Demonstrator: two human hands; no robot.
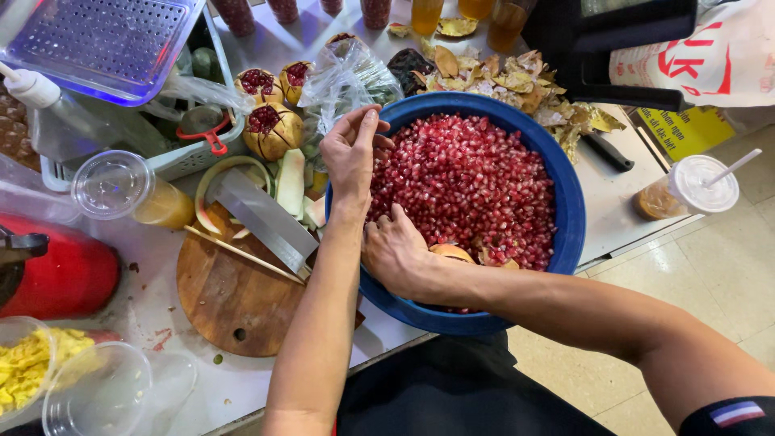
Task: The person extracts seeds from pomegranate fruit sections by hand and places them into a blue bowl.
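A big blue bowl point(571, 211) heaped with red pomegranate seeds point(472, 182) stands at the table's front edge. My right hand point(394, 254) reaches in from the right over the bowl's near left side and grips a pomegranate piece point(452, 252) lying among the seeds. My left hand point(353, 152) is raised at the bowl's left rim with its fingers held close together and pointing up. Whether anything is pinched between them does not show.
Left of the bowl lie a round wooden cutting board point(234, 303) and a cleaver point(262, 214). Cut-open pomegranates point(273, 129) and a plastic bag point(343, 81) sit behind them. Dry peel point(517, 81) is piled beyond the bowl. Lidded cups point(129, 190), point(688, 190) stand either side.
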